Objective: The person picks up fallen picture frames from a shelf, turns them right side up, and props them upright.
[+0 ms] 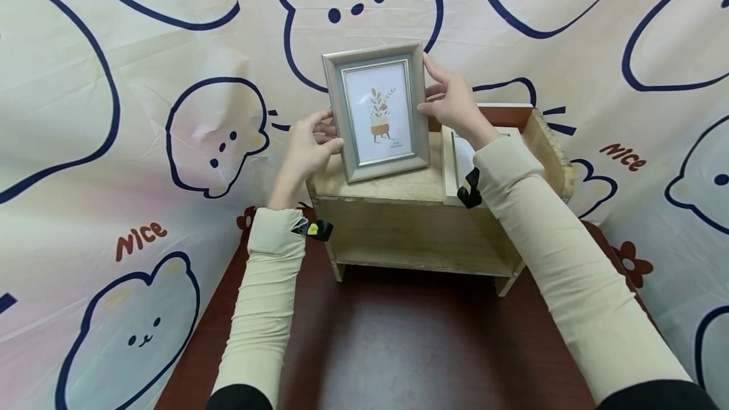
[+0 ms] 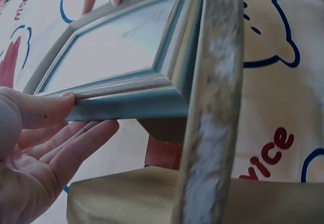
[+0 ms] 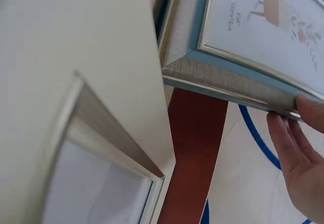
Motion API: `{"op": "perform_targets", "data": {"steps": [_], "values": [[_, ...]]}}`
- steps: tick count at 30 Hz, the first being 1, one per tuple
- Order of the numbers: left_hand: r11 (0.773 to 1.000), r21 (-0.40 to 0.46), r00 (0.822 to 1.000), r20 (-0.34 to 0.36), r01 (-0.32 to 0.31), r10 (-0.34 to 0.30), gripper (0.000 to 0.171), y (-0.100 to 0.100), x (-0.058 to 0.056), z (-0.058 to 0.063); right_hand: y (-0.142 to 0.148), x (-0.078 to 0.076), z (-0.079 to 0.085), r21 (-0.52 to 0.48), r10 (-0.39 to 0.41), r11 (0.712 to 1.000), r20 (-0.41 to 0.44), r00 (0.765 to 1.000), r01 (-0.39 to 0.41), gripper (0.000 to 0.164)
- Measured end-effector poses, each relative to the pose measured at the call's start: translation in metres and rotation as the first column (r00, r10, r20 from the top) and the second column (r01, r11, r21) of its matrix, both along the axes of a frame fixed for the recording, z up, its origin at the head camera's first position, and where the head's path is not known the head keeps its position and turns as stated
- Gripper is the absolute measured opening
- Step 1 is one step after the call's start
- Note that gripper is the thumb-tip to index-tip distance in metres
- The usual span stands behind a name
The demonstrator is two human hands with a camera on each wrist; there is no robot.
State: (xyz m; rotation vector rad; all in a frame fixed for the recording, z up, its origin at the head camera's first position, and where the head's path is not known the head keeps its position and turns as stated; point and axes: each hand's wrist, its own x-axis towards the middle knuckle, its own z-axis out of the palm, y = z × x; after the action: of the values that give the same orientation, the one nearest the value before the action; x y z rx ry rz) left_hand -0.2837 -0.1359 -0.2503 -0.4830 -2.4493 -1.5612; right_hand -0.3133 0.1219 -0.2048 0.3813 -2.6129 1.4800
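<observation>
A picture frame (image 1: 377,168) in grey-blue and silver, with a potted-plant print inside, stands slightly tilted at the left end of the wooden shelf top (image 1: 393,190). My left hand (image 1: 307,152) pinches its left side, thumb on the front edge and fingers behind. On the opposite side, the right hand (image 1: 455,97) grips the upper right edge. The left wrist view shows the thumb on the rim of the picture frame (image 2: 126,105), fingers spread underneath. In the right wrist view, the right hand (image 3: 301,158) holds the edge of the picture frame (image 3: 223,77) between thumb and fingers.
A second, whitish frame (image 1: 450,169) lies on the shelf top under my right forearm. A raised wooden side panel (image 1: 549,144) and a reddish-brown back board (image 1: 504,117) bound the right end. The shelf stands on a dark red-brown table (image 1: 410,340), before a bear-printed cloth (image 1: 228,49).
</observation>
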Motion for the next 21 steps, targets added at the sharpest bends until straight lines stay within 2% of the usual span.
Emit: {"op": "perform_targets", "data": {"steps": [11, 21], "values": [[0.995, -0.084, 0.999, 0.020, 0.047, -0.045, 0.055, -0.008, -0.009, 0.006, -0.013, 0.022, -0.004, 0.051, -0.151, 0.986, -0.085, 0.985, 0.156, 0.084], [0.991, -0.116, 0.997, 0.033, 0.070, -0.067, 0.055, -0.014, -0.015, 0.005, -0.014, 0.035, -0.008, -0.024, -0.163, 0.987, -0.038, 0.986, 0.162, 0.082]]}}
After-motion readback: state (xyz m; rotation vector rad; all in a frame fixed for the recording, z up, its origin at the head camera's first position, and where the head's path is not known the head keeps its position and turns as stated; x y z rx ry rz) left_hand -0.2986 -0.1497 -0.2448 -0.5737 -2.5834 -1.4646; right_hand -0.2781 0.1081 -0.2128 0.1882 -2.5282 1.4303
